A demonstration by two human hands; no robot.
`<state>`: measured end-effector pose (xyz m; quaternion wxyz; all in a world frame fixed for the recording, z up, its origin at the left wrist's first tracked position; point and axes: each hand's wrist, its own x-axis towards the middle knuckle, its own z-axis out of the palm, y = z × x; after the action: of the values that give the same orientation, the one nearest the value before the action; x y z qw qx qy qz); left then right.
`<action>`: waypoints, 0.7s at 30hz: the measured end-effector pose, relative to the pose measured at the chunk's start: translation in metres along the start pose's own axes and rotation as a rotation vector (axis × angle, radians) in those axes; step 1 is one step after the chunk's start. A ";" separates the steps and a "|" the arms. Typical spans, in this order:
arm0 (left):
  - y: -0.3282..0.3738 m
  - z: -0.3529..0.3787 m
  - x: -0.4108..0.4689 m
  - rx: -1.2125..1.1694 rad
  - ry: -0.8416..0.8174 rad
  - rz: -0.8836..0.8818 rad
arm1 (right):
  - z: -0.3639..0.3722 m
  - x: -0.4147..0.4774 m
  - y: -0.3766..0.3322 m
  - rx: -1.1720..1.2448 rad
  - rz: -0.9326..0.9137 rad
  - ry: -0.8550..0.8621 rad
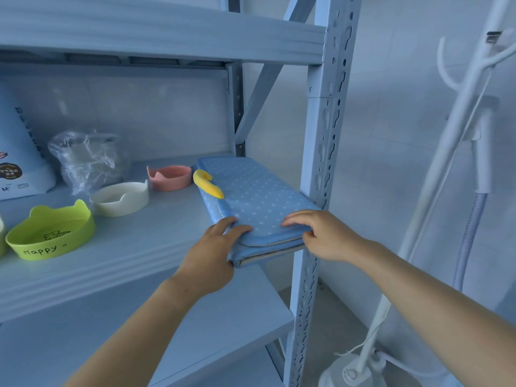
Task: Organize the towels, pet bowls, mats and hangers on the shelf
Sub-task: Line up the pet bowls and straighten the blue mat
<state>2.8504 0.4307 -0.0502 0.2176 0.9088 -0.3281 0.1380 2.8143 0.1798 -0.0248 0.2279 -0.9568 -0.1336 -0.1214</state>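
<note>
— On the middle shelf (pixel 156 244), right end, lay the folded blue mat (pixel 251 196), overhanging the front edge.
— How was it held?
— Left hand (pixel 212 258) and right hand (pixel 324 236) each clamped on a near corner. It looked soft, light, floppy; best gripped through all layers.
— Anything hidden?
— Its far edge and underside; the bag's print was blurred.

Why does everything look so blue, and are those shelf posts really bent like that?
Head view: a cool blue cast tints the whole scene, even the pale shelf and wall. The wide-angle lens bows straight lines, so the upright post leans and curves toward the edges. Light is soft and even, with no hard shadows or glare. The hands on the blue dotted mat look sharp; the bag print at far left is too blurred to read.
</note>
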 end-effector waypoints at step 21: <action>0.002 0.027 0.088 0.156 -0.148 -0.318 | 0.035 0.124 0.042 -0.305 0.015 -0.323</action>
<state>2.9174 0.3693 -0.0380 0.1407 0.9710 -0.1840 0.0597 2.9492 0.1852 -0.0356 0.0570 -0.9881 -0.1416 0.0164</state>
